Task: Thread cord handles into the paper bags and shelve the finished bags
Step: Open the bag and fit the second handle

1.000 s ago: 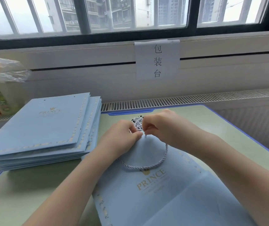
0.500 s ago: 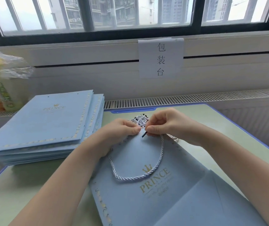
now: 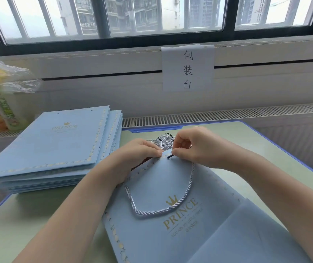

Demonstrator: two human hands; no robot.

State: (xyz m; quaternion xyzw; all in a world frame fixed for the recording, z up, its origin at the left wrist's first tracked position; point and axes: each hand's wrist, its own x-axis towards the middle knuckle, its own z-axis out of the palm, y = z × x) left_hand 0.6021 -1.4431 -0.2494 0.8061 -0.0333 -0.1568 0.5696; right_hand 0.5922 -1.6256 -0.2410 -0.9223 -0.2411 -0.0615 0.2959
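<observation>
While both hands pinch, cord loops below them.

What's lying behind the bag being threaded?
Behind the bag, a bundle of spare cords lies on the table. The right hand and left hand cover most of it.

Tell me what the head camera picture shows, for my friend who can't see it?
Two hands thread a twisted cord into a flat blue paper bag on a green table. The right hand pinches the cord's dark tip; the left hand holds the bag's top edge. More blue bags are stacked left.
</observation>
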